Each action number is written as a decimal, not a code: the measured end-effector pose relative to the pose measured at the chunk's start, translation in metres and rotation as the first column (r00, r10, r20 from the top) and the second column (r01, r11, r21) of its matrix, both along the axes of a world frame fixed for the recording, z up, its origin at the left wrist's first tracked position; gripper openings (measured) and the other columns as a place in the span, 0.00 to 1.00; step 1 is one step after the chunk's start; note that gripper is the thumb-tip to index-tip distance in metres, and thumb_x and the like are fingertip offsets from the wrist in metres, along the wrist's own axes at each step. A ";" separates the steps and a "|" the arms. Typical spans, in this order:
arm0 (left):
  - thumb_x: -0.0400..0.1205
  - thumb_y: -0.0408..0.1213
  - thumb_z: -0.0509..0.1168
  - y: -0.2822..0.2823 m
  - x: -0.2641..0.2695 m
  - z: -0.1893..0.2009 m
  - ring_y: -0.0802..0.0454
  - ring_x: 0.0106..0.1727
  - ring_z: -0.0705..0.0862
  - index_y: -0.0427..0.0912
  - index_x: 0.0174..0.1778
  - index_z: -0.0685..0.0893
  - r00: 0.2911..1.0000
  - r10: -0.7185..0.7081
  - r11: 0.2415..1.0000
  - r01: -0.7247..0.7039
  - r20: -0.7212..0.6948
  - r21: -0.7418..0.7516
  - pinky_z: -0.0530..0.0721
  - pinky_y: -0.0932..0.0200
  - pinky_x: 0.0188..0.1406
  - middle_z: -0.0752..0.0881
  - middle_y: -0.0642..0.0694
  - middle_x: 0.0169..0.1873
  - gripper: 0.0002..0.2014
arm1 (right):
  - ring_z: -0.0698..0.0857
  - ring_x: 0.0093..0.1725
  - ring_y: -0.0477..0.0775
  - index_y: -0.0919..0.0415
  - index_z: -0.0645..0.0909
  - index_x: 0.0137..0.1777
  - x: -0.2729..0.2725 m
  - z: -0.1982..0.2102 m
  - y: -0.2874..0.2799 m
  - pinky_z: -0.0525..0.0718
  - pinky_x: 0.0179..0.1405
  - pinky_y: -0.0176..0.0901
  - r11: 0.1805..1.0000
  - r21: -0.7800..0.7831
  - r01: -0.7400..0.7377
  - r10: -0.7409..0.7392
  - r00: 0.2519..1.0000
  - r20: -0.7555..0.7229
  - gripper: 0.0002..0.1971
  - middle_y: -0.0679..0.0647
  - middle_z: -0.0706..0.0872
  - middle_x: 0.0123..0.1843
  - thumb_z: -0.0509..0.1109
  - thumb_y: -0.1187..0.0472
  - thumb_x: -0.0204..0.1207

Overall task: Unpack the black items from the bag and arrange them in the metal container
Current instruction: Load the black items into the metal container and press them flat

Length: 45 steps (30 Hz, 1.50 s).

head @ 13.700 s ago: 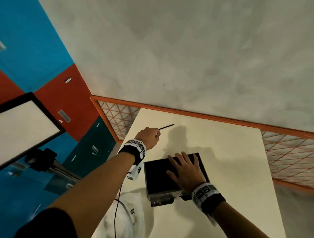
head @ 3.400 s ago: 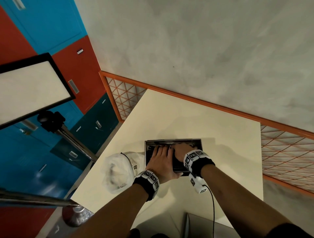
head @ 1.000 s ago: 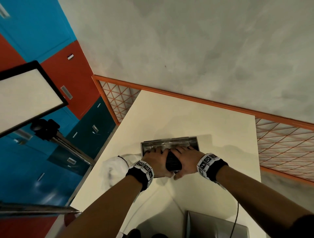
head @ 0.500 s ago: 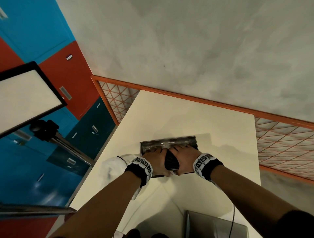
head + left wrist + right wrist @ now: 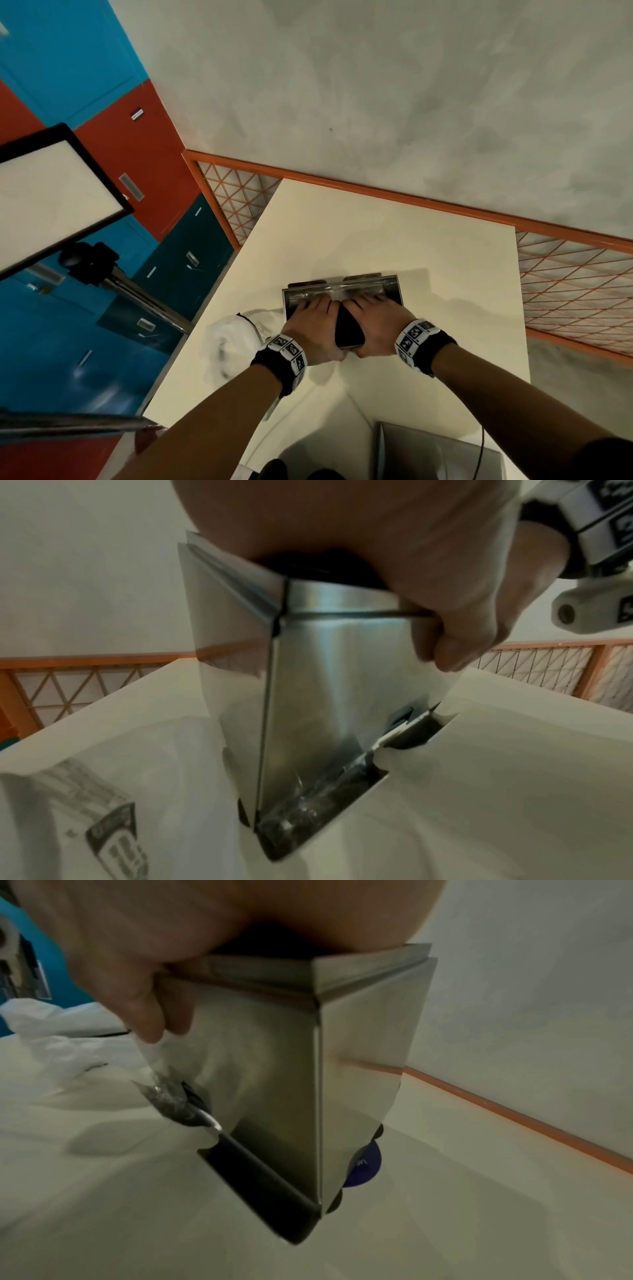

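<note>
The metal container (image 5: 390, 286) stands on the cream table (image 5: 394, 240), its shiny walls filling both wrist views (image 5: 329, 669) (image 5: 359, 1047). Black items (image 5: 347, 329) lie in it, showing in the gap between my hands. My left hand (image 5: 310, 322) and right hand (image 5: 376, 322) rest palm-down on them, side by side, fingers reaching toward the far wall. A thumb (image 5: 455, 647) hangs down the near outer wall. The white bag (image 5: 233, 339) lies crumpled left of the container. A clear wrapper (image 5: 167, 1093) with dark contents lies at the container's near base.
A grey flat case (image 5: 435, 452) sits at the table's near edge. A light panel (image 5: 51, 192) on a tripod stands to the left. An orange railing (image 5: 411, 198) borders the table's far side. Something blue (image 5: 363, 1169) shows under the container's far corner.
Over the last second both hands have stayed on the container and drawn slightly closer over the black items. Earlier, the left hand held a thin black stick above the table.
</note>
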<state>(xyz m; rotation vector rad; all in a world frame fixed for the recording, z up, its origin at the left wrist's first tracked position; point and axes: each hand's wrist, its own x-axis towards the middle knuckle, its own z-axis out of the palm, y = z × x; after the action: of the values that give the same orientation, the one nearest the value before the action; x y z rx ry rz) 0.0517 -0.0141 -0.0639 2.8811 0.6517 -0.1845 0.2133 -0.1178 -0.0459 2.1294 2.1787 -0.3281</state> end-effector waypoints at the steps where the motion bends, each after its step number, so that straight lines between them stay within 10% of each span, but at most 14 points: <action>1: 0.63 0.71 0.66 -0.002 -0.001 0.000 0.45 0.67 0.76 0.45 0.68 0.73 1.000 -0.007 1.000 0.006 0.012 0.011 0.72 0.45 0.71 0.78 0.47 0.64 0.43 | 0.82 0.60 0.55 0.55 0.71 0.71 -0.001 -0.001 -0.002 0.79 0.62 0.53 1.000 0.013 -0.003 0.003 1.000 0.009 0.44 0.50 0.83 0.63 0.62 0.29 0.56; 45: 0.69 0.69 0.62 -0.011 -0.010 0.001 0.46 0.52 0.81 0.43 0.56 0.80 0.986 -0.050 0.995 0.036 0.161 0.090 0.83 0.48 0.50 0.82 0.47 0.51 0.33 | 0.79 0.54 0.57 0.57 0.77 0.61 -0.009 -0.002 -0.012 0.79 0.55 0.59 0.993 0.113 -0.027 0.015 0.995 0.101 0.31 0.53 0.80 0.56 0.65 0.37 0.63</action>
<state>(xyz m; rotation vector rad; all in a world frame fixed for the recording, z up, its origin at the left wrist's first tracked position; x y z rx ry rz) 0.0420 -0.0249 -0.0627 2.9538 0.5819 0.0754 0.2044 -0.1296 -0.0476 2.1273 2.2117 -0.0947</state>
